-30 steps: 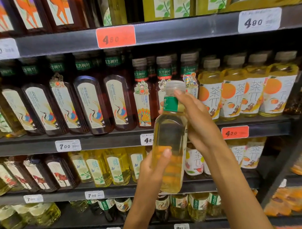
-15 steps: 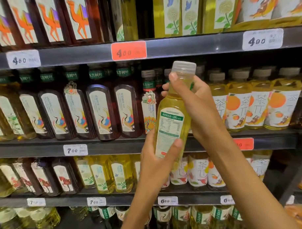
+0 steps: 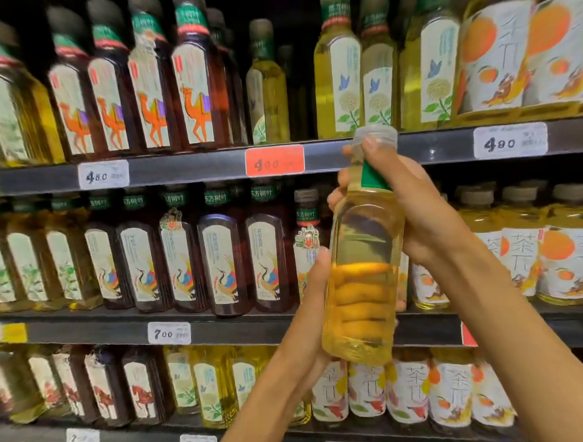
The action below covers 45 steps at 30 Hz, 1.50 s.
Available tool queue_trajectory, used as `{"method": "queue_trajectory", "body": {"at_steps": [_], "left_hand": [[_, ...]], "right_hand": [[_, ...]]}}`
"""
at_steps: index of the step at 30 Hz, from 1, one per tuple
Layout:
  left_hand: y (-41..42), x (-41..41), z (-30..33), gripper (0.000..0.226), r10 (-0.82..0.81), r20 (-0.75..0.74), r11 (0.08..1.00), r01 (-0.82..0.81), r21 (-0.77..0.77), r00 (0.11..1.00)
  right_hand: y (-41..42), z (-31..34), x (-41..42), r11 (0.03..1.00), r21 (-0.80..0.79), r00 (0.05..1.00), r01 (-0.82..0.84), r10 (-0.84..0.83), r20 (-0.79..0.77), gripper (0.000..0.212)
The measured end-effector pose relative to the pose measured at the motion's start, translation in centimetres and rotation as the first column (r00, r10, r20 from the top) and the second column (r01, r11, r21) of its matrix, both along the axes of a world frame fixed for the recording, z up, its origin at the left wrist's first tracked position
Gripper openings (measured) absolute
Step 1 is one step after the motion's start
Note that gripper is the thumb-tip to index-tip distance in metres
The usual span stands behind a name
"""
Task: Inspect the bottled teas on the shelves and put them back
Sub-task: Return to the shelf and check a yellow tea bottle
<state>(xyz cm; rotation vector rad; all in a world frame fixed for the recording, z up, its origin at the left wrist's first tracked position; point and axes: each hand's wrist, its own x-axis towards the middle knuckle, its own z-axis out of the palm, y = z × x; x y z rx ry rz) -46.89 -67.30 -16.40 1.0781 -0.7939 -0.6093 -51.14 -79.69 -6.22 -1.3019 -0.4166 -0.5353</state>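
Since half a second ago, the bottle (image 3: 363, 268) is being turned so that its clear side, not its label, is being shown. In the head view, one bottle is being held upright before the middle shelf (image 3: 221, 330): the left hand (image 3: 307, 322) is wrapped round its base, the right hand (image 3: 412, 210) round its neck. Inspection is judged under way; returning is left. Two hands and three stocked shelves are being counted.

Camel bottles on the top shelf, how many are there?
4, side by side on the top shelf, left of centre: first, second, third, fourth. More may be hidden behind.
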Motion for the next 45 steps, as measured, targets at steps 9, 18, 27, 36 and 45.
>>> {"method": "queue_trajectory", "body": {"at_steps": [9, 18, 27, 36, 45], "left_hand": [[-0.9, 1.1, 8.4, 0.056, 0.381, 0.441, 0.922, -0.367, -0.120, 0.812], [-0.8, 5.1, 15.6, 0.052, 0.363, 0.462, 0.920, -0.234, -0.313, 0.809], [-1.4, 9.4, 20.3, 0.039, 0.578, 0.550, 0.814, -0.464, -0.349, 0.603], [-3.0, 12.7, 21.8, 0.038, 0.415, 0.649, 0.889, -0.435, -0.141, 0.638], [-2.6, 15.6, 21.5, 0.032, 0.262, 0.663, 0.954, -0.292, -0.069, 0.701]], "right_hand": [[1.4, 7.2, 1.0, 0.915, -0.159, 0.928, 0.372, -0.365, 0.073, 0.029], [1.5, 14.6, 3.3, 0.929, -0.330, 0.940, 0.167, -0.050, 0.336, 0.018], [1.9, 17.2, 7.2, 0.855, -0.207, 0.792, 0.476, -0.315, 0.523, 0.038], [0.1, 17.1, 10.9, 0.813, -0.228, 0.789, 0.536, -0.387, 0.477, 0.043], [0.4, 16.2, 14.6, 0.690, -0.254, 0.714, 0.678, -0.536, 0.450, 0.047]]}}
